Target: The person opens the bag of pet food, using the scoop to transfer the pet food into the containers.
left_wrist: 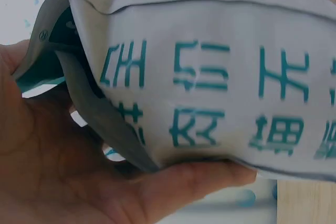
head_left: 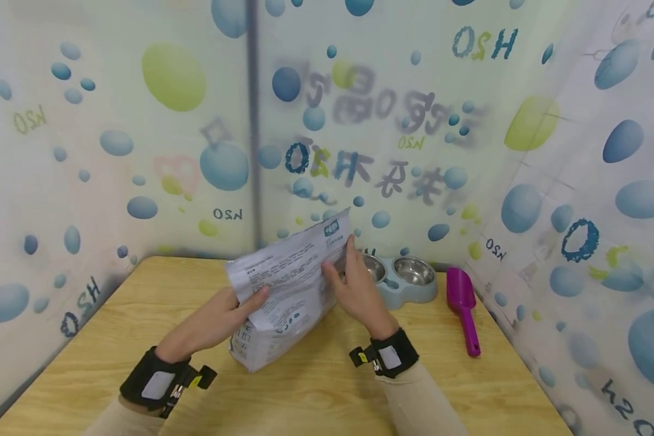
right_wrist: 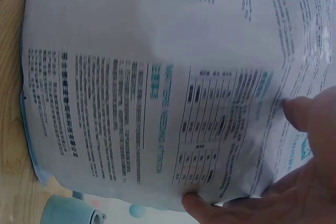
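Note:
A white bag [head_left: 291,297] with grey and teal print is tilted over the table in the head view, its upper end raised. My left hand [head_left: 212,318] grips its left side, thumb lying on the printed face. In the left wrist view, the bag's folded side [left_wrist: 210,87] shows large teal characters, with the thumb of my left hand [left_wrist: 58,156] along its edge. My right hand [head_left: 360,293] holds the upper right edge. Seen from the right wrist, small print covers the bag's face [right_wrist: 121,108], and the thumb and a fingertip of my right hand [right_wrist: 299,187] touch it.
Behind the bag, at the table's back, stands a pale blue double feeding bowl [head_left: 414,290] with steel dishes, partly hidden. A magenta scoop [head_left: 462,300] lies right of it. The wooden table [head_left: 316,406] is bounded by walls of spotted curtain [head_left: 114,181].

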Demonstrator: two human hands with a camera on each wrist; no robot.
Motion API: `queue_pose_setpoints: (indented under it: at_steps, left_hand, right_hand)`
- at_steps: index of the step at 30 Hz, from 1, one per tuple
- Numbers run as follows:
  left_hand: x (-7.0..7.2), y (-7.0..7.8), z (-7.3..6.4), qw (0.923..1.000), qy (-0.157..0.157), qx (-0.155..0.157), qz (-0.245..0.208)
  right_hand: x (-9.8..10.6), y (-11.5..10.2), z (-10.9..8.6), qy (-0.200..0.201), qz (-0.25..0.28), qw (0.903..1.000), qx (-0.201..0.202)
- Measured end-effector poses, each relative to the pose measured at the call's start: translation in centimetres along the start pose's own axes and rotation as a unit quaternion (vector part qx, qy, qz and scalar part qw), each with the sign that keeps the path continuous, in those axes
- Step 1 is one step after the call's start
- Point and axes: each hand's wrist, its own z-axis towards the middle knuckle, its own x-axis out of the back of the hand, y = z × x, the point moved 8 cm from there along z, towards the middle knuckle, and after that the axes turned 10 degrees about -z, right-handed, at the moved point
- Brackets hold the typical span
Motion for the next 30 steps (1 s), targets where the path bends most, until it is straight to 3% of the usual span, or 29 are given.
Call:
queue_pose_setpoints:
  at_steps: [6, 12, 20, 25, 30]
  left_hand:
    - [-1.2, -0.3, 0.4, 0.9988, -0.009, 0.044, 0.02]
    - [-3.4, -0.5, 1.2, 0.9949, -0.014, 0.066, 0.075]
    - [-6.4, -0.1, 1.6, 0.9935, -0.019, 0.064, 0.092]
    - [-7.5, 0.4, 1.8, 0.9952, -0.009, 0.042, 0.088]
    - [-8.0, 0.6, 2.1, 0.9955, -0.007, 0.026, 0.091]
  right_hand:
    - [-0.2, -1.0, -0.3, -0.038, -0.026, 0.9975, 0.053]
    - [0.4, -1.2, -1.0, -0.073, -0.012, 0.9925, 0.097]
    - [1.3, 0.1, -1.5, -0.091, -0.005, 0.9904, 0.104]
    - [2.0, 0.5, -1.5, -0.098, 0.004, 0.9899, 0.102]
    - [2.4, 0.7, -1.4, -0.101, 0.057, 0.9894, 0.088]
